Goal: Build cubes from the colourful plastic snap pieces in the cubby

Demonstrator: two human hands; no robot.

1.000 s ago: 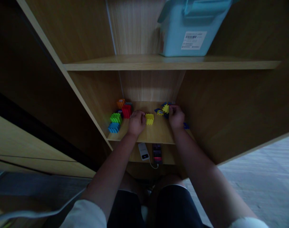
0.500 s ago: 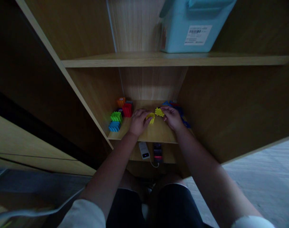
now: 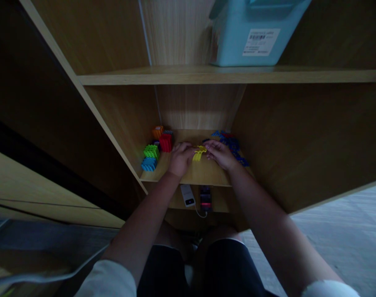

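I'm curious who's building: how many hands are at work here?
2: the left hand at the left of the yellow pieces, the right hand at their right. No others show.

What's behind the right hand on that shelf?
Beyond the right hand lies a pile of blue pieces, with some red at its back. The hand covers the spot directly behind it, so any pieces there can't be seen.

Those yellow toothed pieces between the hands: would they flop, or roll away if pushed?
The yellow toothed pieces are probably stiff, as their notched edges look crisp. Their angular shape suggests sliding rather than rolling. Their small size hints at little weight.
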